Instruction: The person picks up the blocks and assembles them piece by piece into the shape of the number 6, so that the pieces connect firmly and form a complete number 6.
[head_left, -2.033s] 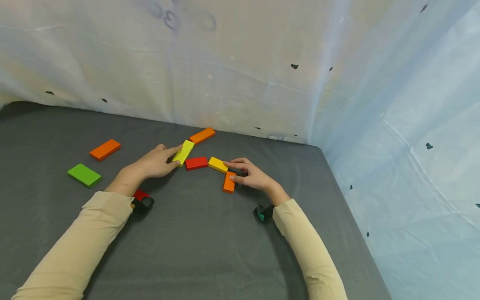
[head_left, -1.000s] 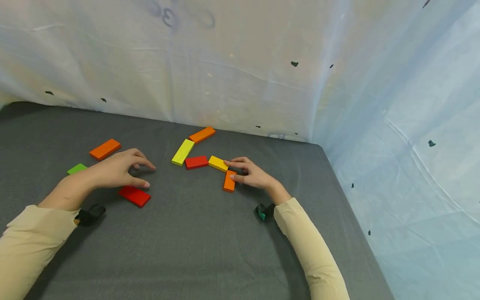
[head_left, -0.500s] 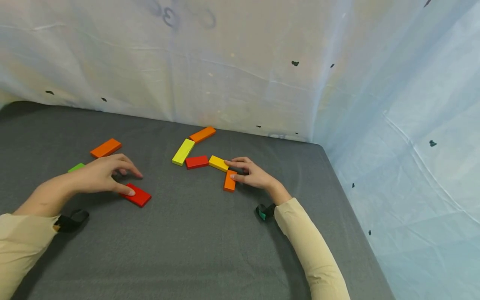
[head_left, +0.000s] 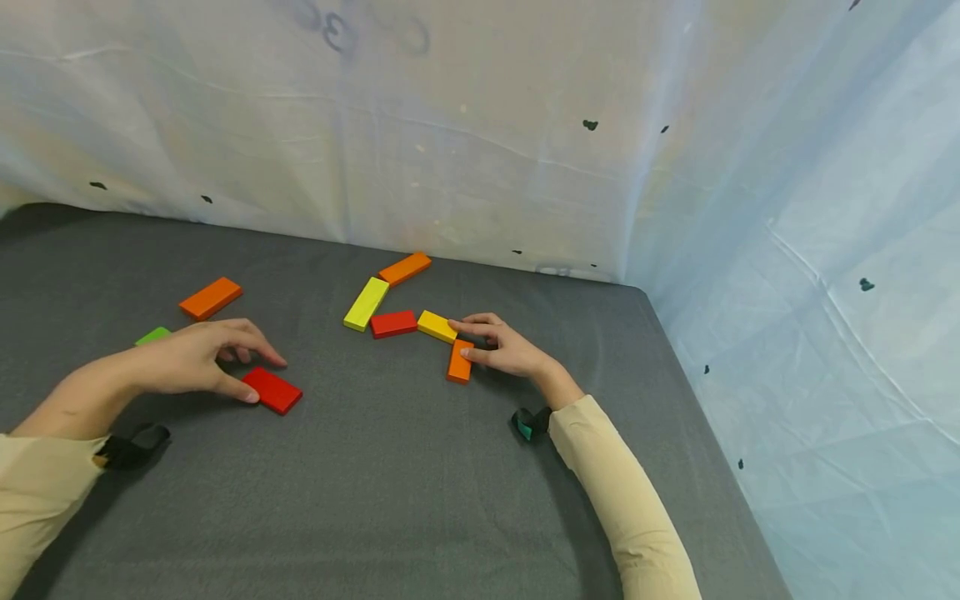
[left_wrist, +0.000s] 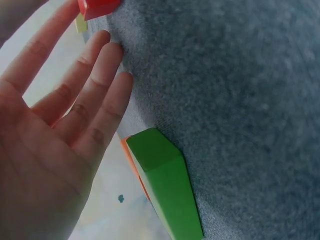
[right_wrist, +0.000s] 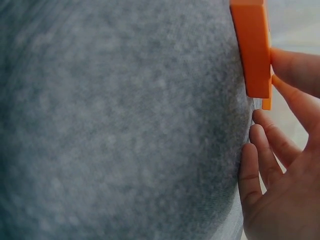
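Note:
In the head view my left hand [head_left: 191,358] is at a red rectangular block [head_left: 273,390] lying flat. The thumb touches its near-left edge and the index fingertip lies at its far side. The left wrist view shows the other fingers extended, clear of the block. My right hand [head_left: 512,350] rests with its index fingertip on a golden-yellow block [head_left: 437,326] and its thumb on an orange block [head_left: 460,362]. These two belong to a bent line with a second red block [head_left: 393,324], a lime-yellow block [head_left: 367,304] and a far orange block [head_left: 405,268].
Another orange block [head_left: 211,298] lies at the left. Beside it a green block [head_left: 153,335] is partly hidden behind my left hand. A dark grey cloth [head_left: 390,483] covers the table, and pale sheeting [head_left: 480,150] hangs behind it and to the right.
My left hand has left the lime-yellow block, moved left toward me and come to the loose red block. The right hand stays on its two blocks.

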